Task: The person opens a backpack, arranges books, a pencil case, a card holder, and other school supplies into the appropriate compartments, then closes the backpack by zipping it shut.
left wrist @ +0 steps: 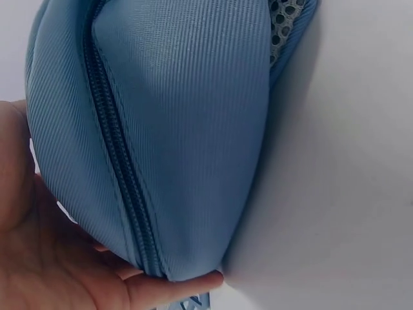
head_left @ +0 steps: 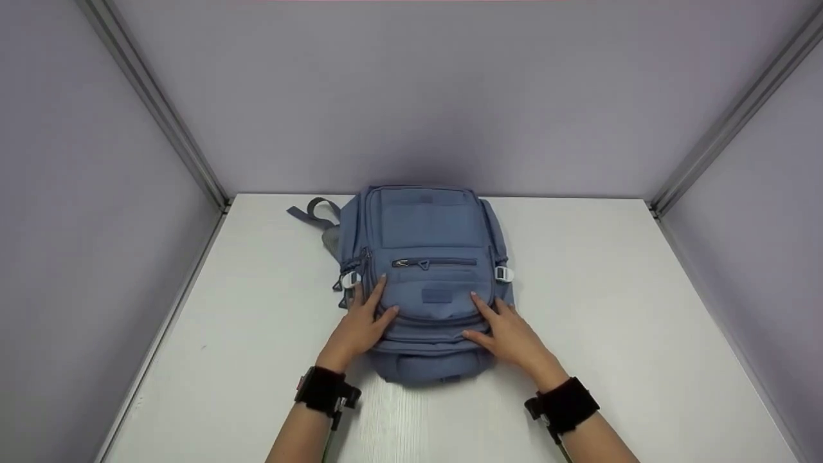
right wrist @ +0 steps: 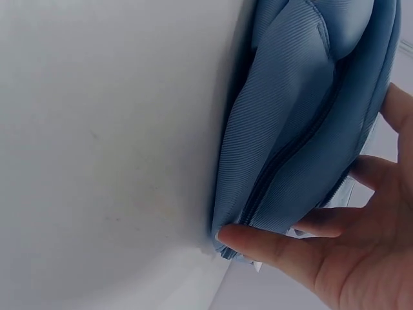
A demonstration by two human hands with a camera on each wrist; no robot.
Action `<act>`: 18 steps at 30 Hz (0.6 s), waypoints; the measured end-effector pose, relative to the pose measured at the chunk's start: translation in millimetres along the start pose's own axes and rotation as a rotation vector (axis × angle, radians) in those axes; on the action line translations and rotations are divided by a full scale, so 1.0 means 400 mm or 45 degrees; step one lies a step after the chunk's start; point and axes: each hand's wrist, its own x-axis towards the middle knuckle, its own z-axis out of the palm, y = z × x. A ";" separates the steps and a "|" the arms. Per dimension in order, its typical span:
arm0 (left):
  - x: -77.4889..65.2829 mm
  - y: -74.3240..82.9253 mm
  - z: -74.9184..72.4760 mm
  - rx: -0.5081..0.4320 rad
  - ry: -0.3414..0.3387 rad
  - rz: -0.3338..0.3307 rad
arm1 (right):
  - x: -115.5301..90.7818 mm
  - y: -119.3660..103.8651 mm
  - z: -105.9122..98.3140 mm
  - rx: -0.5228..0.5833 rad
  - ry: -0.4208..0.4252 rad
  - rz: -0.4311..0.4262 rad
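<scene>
A blue backpack (head_left: 432, 222) lies flat on the white table, its front side up and its top toward the back wall. My left hand (head_left: 360, 325) rests on its lower left side, fingers spread and thumb on the front. On the lower right, my right hand (head_left: 514, 334) touches it the same way. In the left wrist view, one finger of the left hand (left wrist: 71, 258) stretches along the bag's side down to the table. A finger of the right hand (right wrist: 348, 252) reaches the far end of the side in the right wrist view, below a dark zipper (right wrist: 284, 155).
A loose grey strap (head_left: 315, 215) sticks out at the backpack's upper left. White buckles sit on both sides, the right buckle (head_left: 504, 274) beyond my right fingers. The white table (head_left: 617, 308) is bounded by a grey back wall (head_left: 424, 96) and side panels.
</scene>
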 end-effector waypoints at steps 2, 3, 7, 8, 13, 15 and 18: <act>0.014 -0.001 -0.003 0.003 -0.013 0.011 | 0.006 0.000 -0.004 -0.013 -0.001 -0.003; 0.021 -0.002 -0.004 0.005 -0.020 0.013 | 0.010 0.000 -0.005 -0.020 -0.001 -0.002; 0.050 -0.004 -0.007 0.013 -0.039 0.012 | 0.027 0.007 -0.012 -0.024 -0.015 0.005; 0.056 -0.004 -0.007 0.017 -0.041 0.010 | 0.031 0.009 -0.015 -0.021 -0.024 0.011; 0.083 -0.001 -0.007 0.023 -0.046 0.016 | 0.047 0.024 -0.031 0.014 -0.080 0.039; 0.092 0.000 -0.008 0.029 -0.041 0.019 | 0.054 0.029 -0.036 0.031 -0.096 0.041; 0.106 0.000 -0.010 0.039 -0.027 0.021 | 0.067 0.037 -0.041 0.045 -0.106 0.035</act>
